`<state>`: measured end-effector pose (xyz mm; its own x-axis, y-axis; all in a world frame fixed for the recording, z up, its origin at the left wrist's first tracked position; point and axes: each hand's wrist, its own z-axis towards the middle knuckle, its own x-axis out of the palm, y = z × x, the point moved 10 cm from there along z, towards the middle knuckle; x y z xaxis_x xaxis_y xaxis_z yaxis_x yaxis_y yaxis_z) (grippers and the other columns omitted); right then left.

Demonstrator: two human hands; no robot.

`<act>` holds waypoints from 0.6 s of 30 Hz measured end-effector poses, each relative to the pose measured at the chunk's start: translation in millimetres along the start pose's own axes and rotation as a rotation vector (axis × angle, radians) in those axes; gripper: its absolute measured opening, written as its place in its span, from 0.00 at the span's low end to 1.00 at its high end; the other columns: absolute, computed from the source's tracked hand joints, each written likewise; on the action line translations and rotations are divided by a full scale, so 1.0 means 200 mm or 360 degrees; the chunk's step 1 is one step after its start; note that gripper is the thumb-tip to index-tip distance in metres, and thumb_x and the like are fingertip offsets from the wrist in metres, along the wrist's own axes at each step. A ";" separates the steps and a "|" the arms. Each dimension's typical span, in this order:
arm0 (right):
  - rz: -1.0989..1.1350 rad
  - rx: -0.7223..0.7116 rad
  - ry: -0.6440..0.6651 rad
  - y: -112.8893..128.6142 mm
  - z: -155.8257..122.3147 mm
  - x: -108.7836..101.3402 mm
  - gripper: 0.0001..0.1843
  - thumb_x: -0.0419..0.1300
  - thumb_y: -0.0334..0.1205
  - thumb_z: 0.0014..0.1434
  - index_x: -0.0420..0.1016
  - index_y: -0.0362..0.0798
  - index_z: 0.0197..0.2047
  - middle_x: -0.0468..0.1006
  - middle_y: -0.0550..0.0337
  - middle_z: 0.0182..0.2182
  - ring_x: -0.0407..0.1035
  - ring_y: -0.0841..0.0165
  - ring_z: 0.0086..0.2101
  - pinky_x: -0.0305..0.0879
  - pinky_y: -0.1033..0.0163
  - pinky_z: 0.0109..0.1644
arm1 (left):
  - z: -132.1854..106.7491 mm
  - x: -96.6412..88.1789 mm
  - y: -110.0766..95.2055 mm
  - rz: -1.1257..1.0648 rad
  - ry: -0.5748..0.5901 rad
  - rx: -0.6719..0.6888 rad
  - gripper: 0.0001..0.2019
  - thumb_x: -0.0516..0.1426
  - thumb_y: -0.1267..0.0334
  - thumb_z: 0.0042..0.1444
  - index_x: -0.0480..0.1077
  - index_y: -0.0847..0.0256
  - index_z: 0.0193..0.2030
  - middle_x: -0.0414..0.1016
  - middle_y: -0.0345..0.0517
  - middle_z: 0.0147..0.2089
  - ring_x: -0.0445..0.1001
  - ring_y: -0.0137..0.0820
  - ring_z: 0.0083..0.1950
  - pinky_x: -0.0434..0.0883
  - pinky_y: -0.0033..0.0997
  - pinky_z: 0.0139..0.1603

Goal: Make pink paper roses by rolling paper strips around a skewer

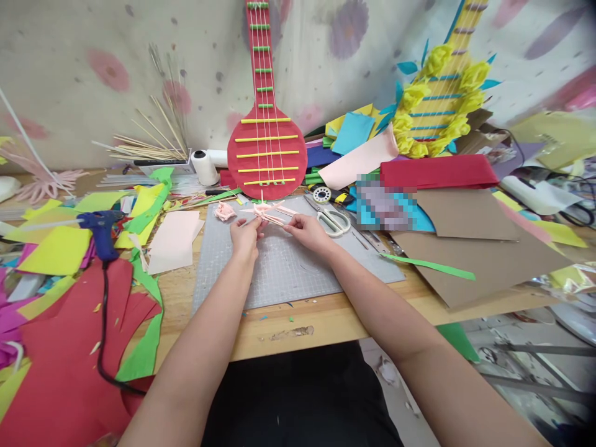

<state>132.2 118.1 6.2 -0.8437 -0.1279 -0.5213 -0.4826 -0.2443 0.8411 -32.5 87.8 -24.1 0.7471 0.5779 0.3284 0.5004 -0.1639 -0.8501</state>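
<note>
Both hands are over the grey cutting mat (288,279). Pale pink paper strips (263,215) are between them, near the mat's far edge, just in front of the red lute-shaped model (267,160). Left hand (246,237): thumb and fingers pinching the bundle. Right hand (307,233): thumb and forefinger closed on the strip ends at the other side. Exact finger contact is too small to confirm.

Risks, my read:
- Strips look thin; uneven pull between the two pinches could tear or kink them.
- Loose left pinch could let the bundle splay.
- Crumpled pink piece (225,212) sits just beside the left hand; a careless wrist could flatten it.
- Scissors (325,212) lie near the right hand; a sideways sweep could catch them.
- Blue glue gun (103,239) is out left among scrap paper, black cable (106,316) running down over the red sheet (60,372); a snag could drag it. Can't tell if it's hot.

Labels: no brand or text readable. Mat shows a grid, any numerals too small. White thread spool (205,168): no legible label. Pixelated patch (386,202) at right hides whatever's there.
</note>
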 end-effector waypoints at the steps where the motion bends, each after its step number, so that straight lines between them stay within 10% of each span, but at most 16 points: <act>1: 0.0003 -0.0021 0.0007 0.01 0.00 0.00 0.14 0.57 0.47 0.49 0.62 0.46 0.22 0.63 0.66 0.18 0.55 0.75 0.22 0.50 0.67 0.27 | 0.00 -0.01 0.00 0.0008 -0.0015 0.0001 0.19 0.57 0.78 0.47 0.53 0.59 0.40 0.72 0.39 0.28 0.74 0.25 0.24 0.56 0.15 0.15; 18: -0.0026 -0.0010 0.0019 0.01 -0.01 0.02 0.13 0.56 0.46 0.50 0.62 0.47 0.22 0.63 0.66 0.18 0.55 0.75 0.22 0.50 0.67 0.27 | 0.01 -0.01 0.01 -0.0127 0.0022 -0.0011 0.22 0.57 0.82 0.46 0.52 0.59 0.40 0.75 0.43 0.29 0.75 0.29 0.27 0.70 0.21 0.22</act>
<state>128.6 115.9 5.8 -0.8329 -0.1349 -0.5368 -0.4949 -0.2527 0.8314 -33.8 88.8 -27.2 0.7106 0.5782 0.4009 0.5617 -0.1229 -0.8182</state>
